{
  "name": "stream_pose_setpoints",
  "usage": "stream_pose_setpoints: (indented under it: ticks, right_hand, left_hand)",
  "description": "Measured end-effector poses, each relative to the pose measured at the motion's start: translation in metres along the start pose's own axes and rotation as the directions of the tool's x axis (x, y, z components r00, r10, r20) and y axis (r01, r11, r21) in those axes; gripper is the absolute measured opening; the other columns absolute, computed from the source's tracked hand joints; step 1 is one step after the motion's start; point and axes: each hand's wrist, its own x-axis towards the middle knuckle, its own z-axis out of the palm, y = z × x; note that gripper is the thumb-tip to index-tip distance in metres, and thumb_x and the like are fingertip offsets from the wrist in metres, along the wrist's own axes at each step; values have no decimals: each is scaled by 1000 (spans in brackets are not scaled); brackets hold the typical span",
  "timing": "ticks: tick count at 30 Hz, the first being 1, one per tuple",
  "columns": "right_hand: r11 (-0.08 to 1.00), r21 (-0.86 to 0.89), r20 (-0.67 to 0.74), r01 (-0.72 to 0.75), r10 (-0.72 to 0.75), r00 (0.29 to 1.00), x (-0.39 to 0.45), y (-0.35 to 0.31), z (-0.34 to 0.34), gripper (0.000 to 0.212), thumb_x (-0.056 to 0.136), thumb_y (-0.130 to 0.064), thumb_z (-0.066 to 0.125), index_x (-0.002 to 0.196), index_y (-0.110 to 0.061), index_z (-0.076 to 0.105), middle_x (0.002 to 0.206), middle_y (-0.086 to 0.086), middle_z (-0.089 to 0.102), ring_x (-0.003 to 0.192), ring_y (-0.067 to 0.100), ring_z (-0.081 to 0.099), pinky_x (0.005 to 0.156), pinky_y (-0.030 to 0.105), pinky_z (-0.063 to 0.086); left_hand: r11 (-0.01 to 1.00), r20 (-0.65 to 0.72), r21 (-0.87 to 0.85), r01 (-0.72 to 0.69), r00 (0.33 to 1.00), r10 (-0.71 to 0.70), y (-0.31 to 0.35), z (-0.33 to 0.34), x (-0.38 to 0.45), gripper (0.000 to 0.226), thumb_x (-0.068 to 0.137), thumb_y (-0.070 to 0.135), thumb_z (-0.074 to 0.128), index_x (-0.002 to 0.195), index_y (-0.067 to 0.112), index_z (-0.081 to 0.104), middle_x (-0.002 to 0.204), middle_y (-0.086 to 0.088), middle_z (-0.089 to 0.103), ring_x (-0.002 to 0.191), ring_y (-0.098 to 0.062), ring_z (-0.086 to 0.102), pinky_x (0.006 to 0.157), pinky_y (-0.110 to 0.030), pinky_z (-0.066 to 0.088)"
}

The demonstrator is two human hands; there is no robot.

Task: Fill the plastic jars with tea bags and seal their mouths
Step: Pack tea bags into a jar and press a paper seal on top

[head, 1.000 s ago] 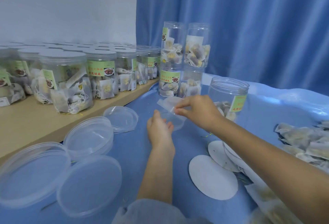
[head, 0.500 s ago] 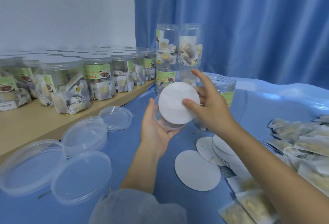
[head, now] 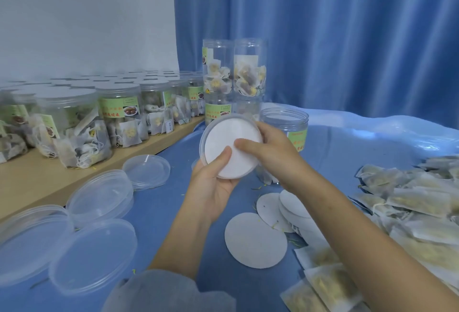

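My left hand [head: 210, 185] grips a clear plastic lid [head: 206, 133] from below, tilted toward me, thumb on its inside. A round white seal disc [head: 223, 140] lies inside the lid. My right hand [head: 270, 155] holds the lid's right edge and its thumb presses on the disc. Behind my hands stands an open plastic jar [head: 285, 123] with a green label and some tea bags inside. Loose white discs [head: 255, 239] lie on the blue cloth below my right arm. A heap of tea bags [head: 419, 210] lies at the right.
Several clear lids [head: 99, 195] lie at the left on the blue cloth. A wooden shelf [head: 32, 185] carries several capped, filled jars [head: 74, 128]. Stacked jars [head: 233, 76] stand behind the open jar, before a blue curtain.
My hands lifted the lid from the table toward me. My right hand brought a white disc onto it and now the disc sits inside the lid under both thumbs.
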Motion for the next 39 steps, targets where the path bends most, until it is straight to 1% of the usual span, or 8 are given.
stream_pose_setpoints:
  ticks: [5,10,15,20,24,27,33,39]
  right_hand:
    - [990,47,-63,132,-129,990,-3,-16,-14,29,84,-1,60,86,-29,66,90,-4,69,90,16,63,91,36,50]
    - [833,-414,-216,365,-480,850,-6,-23,-50,44,85,6,51,117,-21,66,92,-8,66,79,2,53,72,-1,36]
    - [639,-697,-140,326,-567,812,-7,-13,-64,52,69,6,45,114,-7,67,110,11,69,99,30,63,85,30,43]
    - [482,-852,-16,206,-417,909,6,12,-75,53,74,2,52,124,-15,60,119,6,64,111,29,53,101,36,32]
    - [477,-855,3,204,-388,922,12,21,-78,50,83,-15,62,133,-15,52,134,4,53,124,26,44,109,36,25]
    - [535,-828,-18,168,-325,946,12,25,-77,65,86,-39,63,142,-17,40,147,4,38,136,23,31,114,32,18]
    - [758,-638,-165,135,-306,938,1,20,-86,57,81,-46,67,134,-38,49,150,-2,34,133,9,29,89,-3,9]
    - [893,-415,-138,174,-251,958,-4,16,-94,48,71,-46,75,114,-54,56,127,-21,53,120,-4,46,103,24,39]
  left_hand:
    - [923,-163,381,57,987,6,-9,17,9,48,85,20,66,124,-1,49,118,-14,61,96,-19,63,77,-27,57]
    - [602,-116,798,19,986,124,-27,38,34,89,69,27,83,140,20,29,134,1,40,124,-19,43,101,-34,40]
    - [432,-125,900,61,985,121,-65,47,60,141,54,32,90,148,21,-15,149,-12,29,133,-28,37,91,-27,33]
    - [369,-158,924,100,979,128,-96,33,71,131,58,30,88,149,13,-4,144,-12,39,129,-29,42,90,-28,35]
    - [306,-149,946,105,981,124,-96,26,75,91,56,36,85,130,14,38,126,-9,56,113,-29,53,87,-38,46]
    - [296,-72,955,17,982,175,-95,21,71,94,54,36,88,131,20,36,123,-3,58,109,-26,56,75,-33,45]
    - [183,113,963,-200,909,402,-84,10,61,112,59,20,88,148,27,20,149,8,34,139,-15,28,108,-34,33]
    - [85,182,962,-261,839,512,-76,5,58,108,61,8,86,148,22,23,154,6,26,144,-18,17,113,-43,28]
